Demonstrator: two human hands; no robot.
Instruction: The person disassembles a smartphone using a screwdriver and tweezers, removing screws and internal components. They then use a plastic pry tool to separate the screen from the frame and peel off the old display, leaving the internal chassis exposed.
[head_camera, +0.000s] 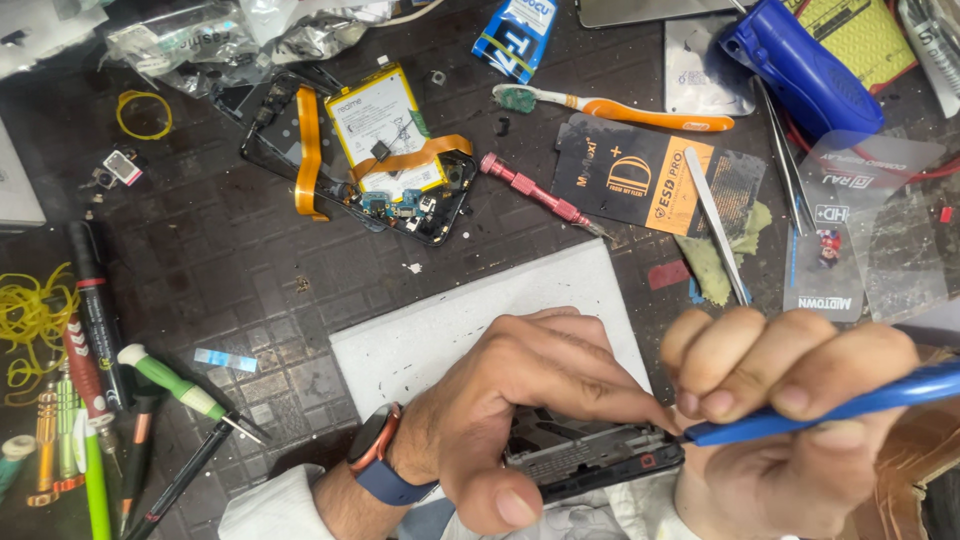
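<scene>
Left hand (520, 400) fingers clamped on dark phone frame (590, 462), right hand (790, 400) fingers around blue pry tool (830, 410).

Left wrist: watch (374, 440), copper case, blue strap; white sleeve (275, 510). Bare hands.

Single head-worn view, looking steeply down onto a dark gridded work mat (250, 270).

Set close above the white rectangular sheet (450, 320); hands fill the lower edge nearest the lens, opened black phone chassis with yellow battery (370, 150) beyond the sheet, farther off.
</scene>
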